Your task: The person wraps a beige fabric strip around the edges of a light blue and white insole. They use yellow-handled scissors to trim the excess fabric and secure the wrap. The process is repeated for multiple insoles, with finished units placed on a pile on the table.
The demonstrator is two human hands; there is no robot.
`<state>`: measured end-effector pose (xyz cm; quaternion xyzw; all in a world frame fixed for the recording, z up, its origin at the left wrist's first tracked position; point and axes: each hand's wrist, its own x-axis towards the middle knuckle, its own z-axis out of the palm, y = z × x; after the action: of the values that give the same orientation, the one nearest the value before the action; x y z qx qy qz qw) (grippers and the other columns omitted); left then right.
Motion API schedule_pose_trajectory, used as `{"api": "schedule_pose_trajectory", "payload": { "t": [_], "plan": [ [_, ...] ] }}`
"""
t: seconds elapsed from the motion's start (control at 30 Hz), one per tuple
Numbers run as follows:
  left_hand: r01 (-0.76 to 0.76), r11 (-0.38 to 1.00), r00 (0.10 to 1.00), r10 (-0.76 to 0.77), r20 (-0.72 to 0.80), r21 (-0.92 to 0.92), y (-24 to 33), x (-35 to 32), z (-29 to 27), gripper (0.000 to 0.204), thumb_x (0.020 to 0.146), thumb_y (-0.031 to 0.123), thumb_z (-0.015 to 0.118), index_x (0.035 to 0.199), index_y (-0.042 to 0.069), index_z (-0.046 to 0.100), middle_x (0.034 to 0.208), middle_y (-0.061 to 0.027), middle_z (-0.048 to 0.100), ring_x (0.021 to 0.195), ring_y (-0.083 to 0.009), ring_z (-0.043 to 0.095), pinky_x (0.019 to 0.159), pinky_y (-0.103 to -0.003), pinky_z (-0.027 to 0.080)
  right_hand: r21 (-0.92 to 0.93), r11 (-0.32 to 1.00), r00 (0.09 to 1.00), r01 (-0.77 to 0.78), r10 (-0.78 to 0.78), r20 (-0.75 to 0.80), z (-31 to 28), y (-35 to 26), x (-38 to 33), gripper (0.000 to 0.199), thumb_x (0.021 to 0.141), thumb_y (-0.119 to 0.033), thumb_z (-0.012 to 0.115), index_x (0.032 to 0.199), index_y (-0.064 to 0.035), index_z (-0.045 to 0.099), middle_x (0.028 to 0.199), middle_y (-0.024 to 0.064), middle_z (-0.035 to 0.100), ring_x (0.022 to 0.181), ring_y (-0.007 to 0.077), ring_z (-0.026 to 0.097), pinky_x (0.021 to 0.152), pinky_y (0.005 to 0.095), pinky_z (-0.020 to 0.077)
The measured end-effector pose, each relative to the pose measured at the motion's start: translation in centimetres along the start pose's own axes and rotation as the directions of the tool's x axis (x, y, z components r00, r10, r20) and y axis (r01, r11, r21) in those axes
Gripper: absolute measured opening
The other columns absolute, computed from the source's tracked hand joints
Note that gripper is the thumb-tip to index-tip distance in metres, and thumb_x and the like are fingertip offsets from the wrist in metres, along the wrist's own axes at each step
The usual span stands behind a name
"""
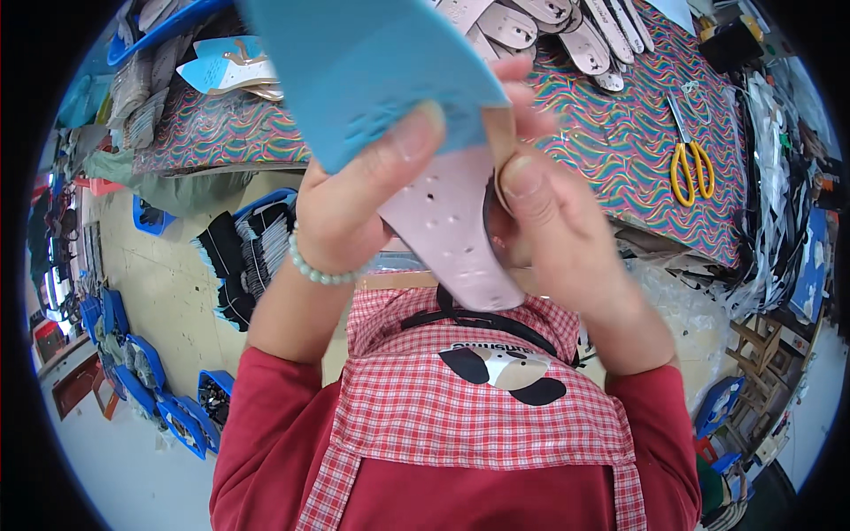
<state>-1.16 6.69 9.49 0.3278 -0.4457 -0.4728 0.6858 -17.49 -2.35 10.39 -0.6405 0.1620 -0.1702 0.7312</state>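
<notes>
Close before me is an insole [354, 62], bright blue over its broad part and pale pink with small holes over its narrow part. It is tilted, with the blue part up and away and the pink end down toward my apron. My left hand [350, 190] grips its left side, thumb pressed on the blue near a dotted patch. With my right hand [567, 221] I pinch the right edge, where a tan layer [498, 133] curls away from the pink. What the right fingertips do behind the insole is hidden.
A table with a wavy multicoloured cloth [620, 159] lies beyond my hands. On it are a heap of pale pink insoles [589, 44], yellow-handled scissors [692, 168] and blue-and-white insoles [221, 66]. Blue baskets [142, 363] stand on the floor at left; strips [766, 168] hang at right.
</notes>
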Motion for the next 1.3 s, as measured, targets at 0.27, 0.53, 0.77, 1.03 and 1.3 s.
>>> {"api": "schedule_pose_trajectory", "payload": {
  "t": [0.27,0.53,0.77,1.03,1.3],
  "plan": [
    [-0.100,0.990,0.979,0.117,-0.169,0.101,1.6,-1.0,1.4,0.049,0.099,0.032,0.037,0.127,-0.006,0.046,0.101,-0.0183,0.063,0.096,-0.0345,0.063,0.104,-0.054,0.034,-0.329,0.877,0.909,0.350,-0.403,-0.108,0.7,2.7,-2.0,0.020,0.084,-0.009,0.068,0.102,-0.0014,0.068,0.090,0.0063,0.058,0.081,0.0148,0.056,0.070,0.0260,0.0457],
    [0.021,0.981,0.932,0.051,-0.359,0.194,1.7,-0.6,3.5,0.046,0.097,0.026,0.044,0.121,-0.013,0.048,0.096,-0.0209,0.063,0.073,-0.0227,0.063,0.065,-0.035,0.053,0.037,0.989,0.983,0.143,-0.137,-0.124,1.0,3.5,-2.2,0.015,0.084,-0.010,0.068,0.096,0.0000,0.068,0.092,0.0048,0.058,0.085,0.0131,0.055,0.075,0.0254,0.0437],
    [0.263,0.965,0.929,-0.258,-0.267,-0.015,0.5,1.9,1.4,0.027,0.093,0.017,0.054,0.107,-0.005,0.058,0.095,-0.0139,0.065,0.070,-0.0157,0.062,0.061,-0.026,0.051,-0.179,0.984,0.993,-0.016,-0.005,-0.118,1.2,5.1,-0.7,0.013,0.086,-0.011,0.062,0.088,-0.0016,0.054,0.075,0.0000,0.053,0.063,0.0040,0.048,0.054,0.0221,0.0394],
    [0.230,0.963,0.878,-0.144,-0.457,0.138,-6.2,-0.3,2.2,0.065,0.078,0.013,0.075,0.128,-0.001,0.037,0.111,-0.0095,0.059,0.096,-0.0128,0.060,0.079,-0.026,0.051,-0.806,0.583,0.859,0.103,-0.461,-0.223,1.4,5.3,0.2,0.019,0.082,-0.011,0.066,0.092,-0.0010,0.053,0.092,0.0152,0.057,0.069,0.0289,0.060,0.057,0.0385,0.0497],
    [0.235,0.943,0.881,-0.309,-0.357,-0.236,-4.7,-0.6,1.1,0.028,0.091,0.011,0.059,0.116,0.000,0.051,0.098,-0.0118,0.066,0.089,-0.0219,0.066,0.080,-0.034,0.054,-0.522,0.851,0.926,0.051,-0.236,-0.294,-3.4,2.9,-0.6,0.013,0.084,-0.013,0.067,0.091,-0.0019,0.067,0.072,0.0055,0.059,0.059,0.0097,0.056,0.051,0.0224,0.0449]
  ]
}}
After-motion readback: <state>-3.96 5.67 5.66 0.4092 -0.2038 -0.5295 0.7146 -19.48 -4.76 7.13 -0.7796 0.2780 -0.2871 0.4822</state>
